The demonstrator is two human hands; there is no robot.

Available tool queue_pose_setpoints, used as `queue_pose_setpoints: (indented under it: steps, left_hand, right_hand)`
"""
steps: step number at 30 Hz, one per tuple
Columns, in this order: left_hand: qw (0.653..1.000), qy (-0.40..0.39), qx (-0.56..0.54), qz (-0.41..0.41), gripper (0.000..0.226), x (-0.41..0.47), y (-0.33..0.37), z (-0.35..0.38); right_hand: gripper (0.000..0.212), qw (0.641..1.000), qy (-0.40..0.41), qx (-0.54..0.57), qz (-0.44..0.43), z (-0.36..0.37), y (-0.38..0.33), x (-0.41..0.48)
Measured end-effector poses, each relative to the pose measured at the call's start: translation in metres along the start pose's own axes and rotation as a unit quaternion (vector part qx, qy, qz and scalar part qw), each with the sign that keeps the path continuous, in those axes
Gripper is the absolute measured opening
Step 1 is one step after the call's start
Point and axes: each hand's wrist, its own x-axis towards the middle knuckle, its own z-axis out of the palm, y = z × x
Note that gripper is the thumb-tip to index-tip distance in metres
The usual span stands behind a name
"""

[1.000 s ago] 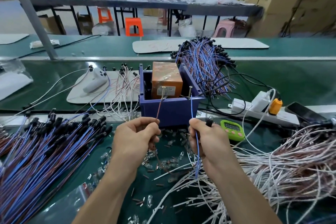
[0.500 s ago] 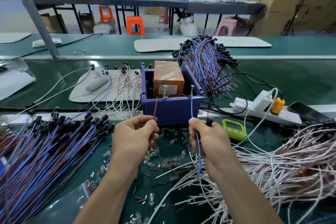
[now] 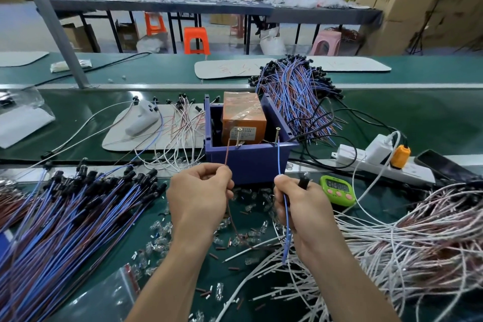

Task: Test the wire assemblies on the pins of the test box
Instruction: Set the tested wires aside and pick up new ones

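Fingers (image 3: pixel 222 174) pinch two wires (image 3: pixel 278 159) — near pins (image 3: pixel 277 134).

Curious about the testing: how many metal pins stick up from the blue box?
2. The left pin stands on the blue box, near the brown wire; the right pin at its front right corner, by the blue wire. More could hide inside.

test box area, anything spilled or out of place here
Small clear plastic pieces and brown cut bits lie scattered loose in front of the test box, between the left hand and right hand. It looks like spillage, not a sorted pile.
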Motion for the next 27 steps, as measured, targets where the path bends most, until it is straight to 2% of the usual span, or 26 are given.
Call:
queue_pose_setpoints:
  steps: [6,13,27]
  left_hand:
    - [1.0,0.009,0.01,-0.003,0.018,0.0042,-0.001,0.0016]
    - [1.0,0.006,0.022,0.003,0.026,0.0011,0.0024,0.0047]
    - [0.999,-0.016,0.032,0.026,0.025,0.0001,0.0012,0.0058]
  right_hand:
    - [0.056,0.999,0.032,0.024,0.005,-0.0021,-0.0012,0.0018]
    - [0.05,1.0,-0.013,0.011,0.01,0.0033,-0.0009,0.004]
    - [0.048,1.0,0.004,0.018,0.016,0.0024,-0.0014,0.0017]
